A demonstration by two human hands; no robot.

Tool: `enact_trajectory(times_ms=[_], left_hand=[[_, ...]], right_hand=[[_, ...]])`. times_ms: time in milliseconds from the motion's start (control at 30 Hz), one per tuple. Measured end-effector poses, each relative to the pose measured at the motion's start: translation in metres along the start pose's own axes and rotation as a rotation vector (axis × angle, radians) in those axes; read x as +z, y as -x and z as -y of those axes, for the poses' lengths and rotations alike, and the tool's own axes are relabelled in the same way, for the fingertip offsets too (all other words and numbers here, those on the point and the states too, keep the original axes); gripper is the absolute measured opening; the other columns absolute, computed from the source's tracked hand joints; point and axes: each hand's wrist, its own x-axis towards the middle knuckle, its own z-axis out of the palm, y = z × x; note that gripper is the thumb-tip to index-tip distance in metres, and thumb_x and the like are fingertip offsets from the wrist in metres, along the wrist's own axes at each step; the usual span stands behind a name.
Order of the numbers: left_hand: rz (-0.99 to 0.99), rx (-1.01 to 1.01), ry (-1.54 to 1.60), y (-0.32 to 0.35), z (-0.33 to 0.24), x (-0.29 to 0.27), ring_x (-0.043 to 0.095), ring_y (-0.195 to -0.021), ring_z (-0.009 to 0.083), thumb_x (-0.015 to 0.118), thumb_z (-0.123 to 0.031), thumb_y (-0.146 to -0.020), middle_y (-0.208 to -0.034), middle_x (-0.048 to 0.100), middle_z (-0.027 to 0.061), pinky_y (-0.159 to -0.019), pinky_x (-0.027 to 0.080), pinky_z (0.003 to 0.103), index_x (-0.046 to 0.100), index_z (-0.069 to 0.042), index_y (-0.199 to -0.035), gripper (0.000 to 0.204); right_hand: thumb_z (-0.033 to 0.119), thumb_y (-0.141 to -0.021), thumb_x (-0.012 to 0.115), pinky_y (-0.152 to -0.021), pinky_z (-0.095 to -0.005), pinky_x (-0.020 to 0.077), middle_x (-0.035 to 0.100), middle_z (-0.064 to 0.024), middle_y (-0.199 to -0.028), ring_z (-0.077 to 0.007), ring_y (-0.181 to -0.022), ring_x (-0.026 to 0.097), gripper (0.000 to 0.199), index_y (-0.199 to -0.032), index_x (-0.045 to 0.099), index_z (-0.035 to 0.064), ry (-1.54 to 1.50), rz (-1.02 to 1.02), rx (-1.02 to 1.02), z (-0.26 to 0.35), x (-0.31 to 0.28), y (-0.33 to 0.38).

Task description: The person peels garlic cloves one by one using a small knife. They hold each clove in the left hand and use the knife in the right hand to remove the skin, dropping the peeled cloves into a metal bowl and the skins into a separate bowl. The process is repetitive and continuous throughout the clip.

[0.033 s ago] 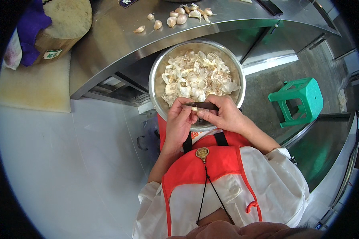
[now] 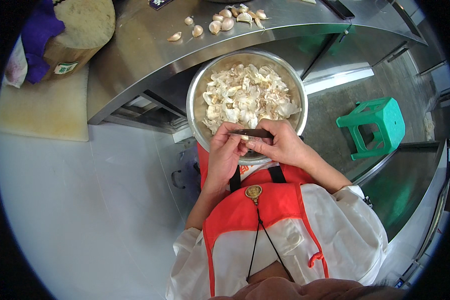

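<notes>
Over the near rim of a steel bowl (image 2: 191,102), my two hands meet close together. My right hand (image 2: 286,143) is closed around a small dark-bladed knife (image 2: 255,132), its blade pointing left across the fingers of the other hand. Pinched in my left hand (image 2: 223,152) is a small pale garlic clove (image 2: 244,138), just under the blade and mostly covered by fingertips. White, papery garlic skins (image 2: 245,97) heap up inside the bowl. Several unpeeled garlic cloves (image 2: 227,24) lie on the steel counter (image 2: 150,55) beyond it.
A green plastic stool (image 2: 387,122) stands on the floor to the right. At the far left, a round wooden chopping block (image 2: 87,25) with a purple cloth (image 2: 37,35) sits on a pale cutting board (image 2: 45,110). A dark phone-like slab (image 2: 339,9) rests on the counter's far right.
</notes>
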Motion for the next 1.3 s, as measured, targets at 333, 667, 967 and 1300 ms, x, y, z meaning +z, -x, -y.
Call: enact_trajectory(times_ms=[333,667,967,1300], left_hand=[[0.006,0.058,-0.322,0.005,-0.005,0.001,0.049,-0.060,0.0044,0.051,-0.011,-0.094,-0.077,0.056,0.0016,-0.052,0.040,0.018,0.052,-0.003,-0.092,0.008],[-0.036,0.016,-0.022,-0.003,-0.007,-0.001,0.049,-0.065,0.0077,0.049,-0.016,-0.096,-0.083,0.056,0.0023,-0.058,0.039,0.020,0.052,-0.004,-0.099,0.012],[0.146,-0.027,0.088,0.000,-0.006,-0.013,0.051,-0.074,0.0134,0.046,-0.016,-0.096,-0.095,0.059,0.0066,-0.066,0.040,0.024,0.052,-0.001,-0.114,0.024],[0.116,-0.014,0.148,0.000,-0.002,-0.012,0.048,-0.072,0.0122,0.048,-0.010,-0.094,-0.099,0.058,0.0085,-0.066,0.038,0.024,0.050,0.002,-0.114,0.023]], right_hand=[[0.030,-0.075,0.073,-0.050,-0.0397,0.0429,0.055,-0.0165,-0.058,-0.0343,-0.055,0.057,0.034,-0.068,0.055,0.0014,0.101,0.053,-0.074,-0.004,0.003,-0.001],[0.022,-0.083,0.067,-0.049,-0.0347,0.0414,0.053,-0.0143,-0.056,-0.0240,-0.050,0.052,0.026,-0.075,0.057,-0.0012,-0.067,0.006,0.016,-0.007,0.006,0.006],[0.018,-0.083,0.066,-0.050,-0.0324,0.0419,0.054,-0.0134,-0.057,-0.0170,-0.051,0.050,0.023,-0.080,0.059,-0.0036,-0.077,-0.053,0.082,-0.012,0.006,0.005],[0.019,-0.082,0.067,-0.052,-0.0327,0.0434,0.057,-0.0148,-0.062,-0.0183,-0.054,0.054,0.024,-0.083,0.059,-0.0036,-0.092,-0.094,0.066,-0.013,0.009,0.006]])
